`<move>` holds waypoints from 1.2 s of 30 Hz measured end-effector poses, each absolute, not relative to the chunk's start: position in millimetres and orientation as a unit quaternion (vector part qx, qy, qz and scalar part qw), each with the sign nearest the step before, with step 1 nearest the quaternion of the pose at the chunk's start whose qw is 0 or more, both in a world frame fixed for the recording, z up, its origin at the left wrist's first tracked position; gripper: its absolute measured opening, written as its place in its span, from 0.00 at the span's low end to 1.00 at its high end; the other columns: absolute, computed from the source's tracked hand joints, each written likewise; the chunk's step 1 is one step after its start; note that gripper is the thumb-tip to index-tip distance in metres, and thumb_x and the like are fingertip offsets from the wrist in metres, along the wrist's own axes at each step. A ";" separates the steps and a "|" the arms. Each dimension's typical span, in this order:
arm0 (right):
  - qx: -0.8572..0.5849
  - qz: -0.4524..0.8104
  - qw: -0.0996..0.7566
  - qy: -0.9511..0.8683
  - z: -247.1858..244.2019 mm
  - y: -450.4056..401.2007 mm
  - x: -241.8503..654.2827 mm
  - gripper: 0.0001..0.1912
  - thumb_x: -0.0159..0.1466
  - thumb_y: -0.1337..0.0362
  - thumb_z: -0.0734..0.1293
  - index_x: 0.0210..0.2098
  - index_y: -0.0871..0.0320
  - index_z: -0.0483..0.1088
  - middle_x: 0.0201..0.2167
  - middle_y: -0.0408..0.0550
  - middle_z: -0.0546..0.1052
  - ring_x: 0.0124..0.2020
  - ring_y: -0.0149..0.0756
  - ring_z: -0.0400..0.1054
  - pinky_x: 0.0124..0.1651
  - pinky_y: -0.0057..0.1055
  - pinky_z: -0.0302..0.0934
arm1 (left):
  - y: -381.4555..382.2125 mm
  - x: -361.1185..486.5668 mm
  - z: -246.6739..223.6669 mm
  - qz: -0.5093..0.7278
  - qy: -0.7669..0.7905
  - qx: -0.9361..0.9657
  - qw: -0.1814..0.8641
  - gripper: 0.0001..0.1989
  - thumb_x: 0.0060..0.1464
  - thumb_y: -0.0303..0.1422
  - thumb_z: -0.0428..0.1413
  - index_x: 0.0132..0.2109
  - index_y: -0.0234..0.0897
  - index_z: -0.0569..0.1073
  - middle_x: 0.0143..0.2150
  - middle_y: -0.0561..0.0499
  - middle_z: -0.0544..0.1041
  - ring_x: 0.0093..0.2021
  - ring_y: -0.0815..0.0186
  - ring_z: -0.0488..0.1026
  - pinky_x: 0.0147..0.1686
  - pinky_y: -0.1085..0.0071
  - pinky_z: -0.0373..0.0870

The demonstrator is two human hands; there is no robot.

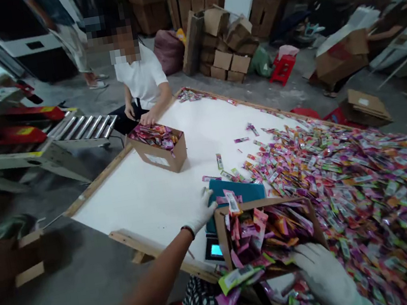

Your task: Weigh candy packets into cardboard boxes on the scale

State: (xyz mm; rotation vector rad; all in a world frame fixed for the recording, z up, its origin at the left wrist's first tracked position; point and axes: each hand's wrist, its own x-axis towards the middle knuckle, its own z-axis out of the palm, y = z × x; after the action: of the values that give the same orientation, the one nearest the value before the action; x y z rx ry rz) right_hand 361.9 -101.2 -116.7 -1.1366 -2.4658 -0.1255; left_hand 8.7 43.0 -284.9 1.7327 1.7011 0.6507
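Note:
An open cardboard box (223,239) heaped with small pink, purple and orange packets (257,226) is in front of me, covering part of a teal-topped scale (238,190) with a lit display (216,250). My right hand (324,270), in a white glove, grips the box at its near right side, fingers over the edge by the packets. My left hand (202,210), also gloved, is at the scale's left edge, close to the box's far left corner. Its fingers are apart and hold nothing. Green and pink packets (241,278) hang over the box's near side.
Loose packets (373,198) are piled across the right of the wood-edged white table (129,200). Across it, a person in a white shirt (143,74) has a hand on another filled box (161,154). A roller conveyor (83,127) stands left; stacked cartons (224,41) are behind.

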 end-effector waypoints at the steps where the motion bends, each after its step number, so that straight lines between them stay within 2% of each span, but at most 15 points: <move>1: -0.410 -0.051 0.212 -0.885 -113.8 -99.4 358.3 0.19 0.64 0.80 0.60 0.39 0.50 0.74 0.34 0.44 0.82 0.34 0.40 0.74 0.41 0.39 0.65 | 47.6 10.8 -286.3 0.229 0.631 0.674 0.308 0.26 0.62 0.30 0.58 0.66 0.37 0.77 0.75 0.32 0.67 0.75 0.42 0.63 0.73 0.41 0.61; 4: -0.402 -0.062 0.200 -0.892 -103.1 -91.0 347.7 0.18 0.67 0.79 0.60 0.38 0.51 0.74 0.34 0.45 0.82 0.33 0.38 0.74 0.40 0.37 0.67 | 65.0 11.1 -286.2 0.178 0.585 0.729 0.308 0.24 0.60 0.28 0.60 0.63 0.38 0.81 0.78 0.31 0.63 0.79 0.36 0.55 0.75 0.34 0.50; 6: -0.395 -0.062 0.190 -0.896 -95.6 -85.6 342.7 0.17 0.68 0.79 0.59 0.39 0.52 0.74 0.34 0.46 0.82 0.33 0.38 0.75 0.40 0.36 0.67 | 79.4 11.5 -284.0 0.152 0.548 0.761 0.312 0.25 0.55 0.30 0.66 0.61 0.39 0.83 0.78 0.31 0.63 0.79 0.33 0.53 0.75 0.31 0.45; 9: -0.400 -0.068 0.190 -0.894 -87.0 -78.8 338.4 0.17 0.69 0.79 0.59 0.41 0.53 0.74 0.35 0.47 0.83 0.34 0.38 0.75 0.40 0.36 0.67 | 104.5 20.8 -279.0 0.133 0.499 0.793 0.322 0.28 0.47 0.31 0.71 0.57 0.41 0.83 0.77 0.35 0.66 0.79 0.36 0.54 0.77 0.37 0.41; 11: -0.413 -0.078 0.181 -0.889 -85.4 -73.8 334.7 0.17 0.68 0.79 0.60 0.41 0.53 0.75 0.35 0.48 0.83 0.35 0.38 0.74 0.41 0.36 0.67 | 122.5 28.8 -274.4 0.133 0.494 0.795 0.327 0.21 0.50 0.30 0.69 0.53 0.39 0.84 0.74 0.35 0.71 0.77 0.39 0.57 0.76 0.41 0.43; 13: -0.441 -0.086 0.153 -0.880 -88.5 -67.7 326.8 0.17 0.68 0.78 0.60 0.39 0.53 0.76 0.34 0.48 0.82 0.34 0.38 0.72 0.41 0.36 0.65 | 139.8 29.9 -268.3 0.140 0.520 0.776 0.329 0.11 0.58 0.30 0.62 0.48 0.36 0.83 0.67 0.32 0.76 0.73 0.41 0.63 0.73 0.44 0.50; 16: -0.495 -0.077 0.102 -0.859 -99.5 -57.5 304.1 0.15 0.69 0.77 0.63 0.37 0.54 0.78 0.34 0.48 0.81 0.33 0.39 0.69 0.40 0.37 0.61 | 157.2 8.2 -256.0 0.156 0.594 0.718 0.329 0.10 0.64 0.29 0.54 0.42 0.33 0.80 0.52 0.30 0.81 0.60 0.44 0.74 0.62 0.50 0.64; 19: -0.533 -0.054 0.073 -0.841 -107.5 -49.6 278.3 0.11 0.69 0.74 0.66 0.41 0.54 0.79 0.35 0.48 0.81 0.35 0.40 0.69 0.41 0.39 0.59 | 152.1 -33.0 -240.5 0.180 0.658 0.648 0.338 0.09 0.64 0.32 0.54 0.36 0.35 0.75 0.37 0.38 0.79 0.44 0.51 0.77 0.48 0.57 0.69; 21: -0.548 -0.028 0.063 -0.833 -104.8 -47.6 269.7 0.09 0.70 0.72 0.67 0.42 0.54 0.79 0.36 0.49 0.81 0.36 0.41 0.70 0.42 0.39 0.61 | 133.1 -60.2 -230.5 0.206 0.685 0.602 0.355 0.06 0.61 0.34 0.56 0.36 0.36 0.74 0.32 0.44 0.77 0.37 0.55 0.76 0.41 0.61 0.69; 23: -0.544 0.014 0.096 -0.833 -94.5 -47.3 272.7 0.08 0.71 0.71 0.67 0.44 0.54 0.78 0.40 0.50 0.82 0.40 0.42 0.73 0.46 0.39 0.66 | 104.1 -82.1 -221.5 0.234 0.703 0.556 0.376 0.09 0.59 0.35 0.56 0.43 0.35 0.73 0.33 0.47 0.77 0.35 0.59 0.76 0.38 0.65 0.70; 25: -0.526 0.050 0.171 -0.832 -78.6 -46.0 285.7 0.08 0.73 0.69 0.66 0.48 0.54 0.76 0.47 0.52 0.82 0.47 0.44 0.76 0.53 0.42 0.70 | 69.9 -97.7 -211.7 0.286 0.712 0.498 0.405 0.18 0.57 0.37 0.56 0.52 0.34 0.71 0.38 0.47 0.79 0.35 0.61 0.78 0.38 0.66 0.73; 28: -0.514 0.067 0.274 -0.810 -52.9 -37.6 311.7 0.09 0.74 0.65 0.67 0.53 0.54 0.74 0.53 0.56 0.80 0.56 0.48 0.76 0.60 0.48 0.72 | 20.6 -108.9 -186.6 0.418 0.700 0.372 0.443 0.26 0.48 0.39 0.62 0.54 0.35 0.73 0.40 0.49 0.80 0.34 0.64 0.78 0.40 0.66 0.77; 31: -0.515 0.075 0.313 -0.794 -33.8 -25.0 328.7 0.13 0.73 0.63 0.70 0.56 0.54 0.73 0.53 0.58 0.79 0.56 0.50 0.77 0.58 0.49 0.75 | -14.5 -102.3 -140.3 0.528 0.689 0.297 0.399 0.24 0.43 0.36 0.67 0.49 0.37 0.77 0.38 0.52 0.81 0.33 0.67 0.77 0.38 0.68 0.76; 36: -0.498 0.121 0.341 -0.788 -14.4 -14.9 323.2 0.19 0.73 0.61 0.69 0.62 0.55 0.71 0.56 0.58 0.78 0.48 0.46 0.79 0.55 0.48 0.78 | -38.9 -52.1 -46.5 0.620 0.621 0.408 0.252 0.17 0.53 0.31 0.68 0.51 0.39 0.81 0.40 0.53 0.84 0.37 0.66 0.82 0.46 0.65 0.80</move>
State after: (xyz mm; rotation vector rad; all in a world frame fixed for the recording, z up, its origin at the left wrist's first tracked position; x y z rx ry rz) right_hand 323.2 -14.9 -14.4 -1.2948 -2.0507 0.3146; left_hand -52.1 -38.9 -46.5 1.1083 1.6896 1.6863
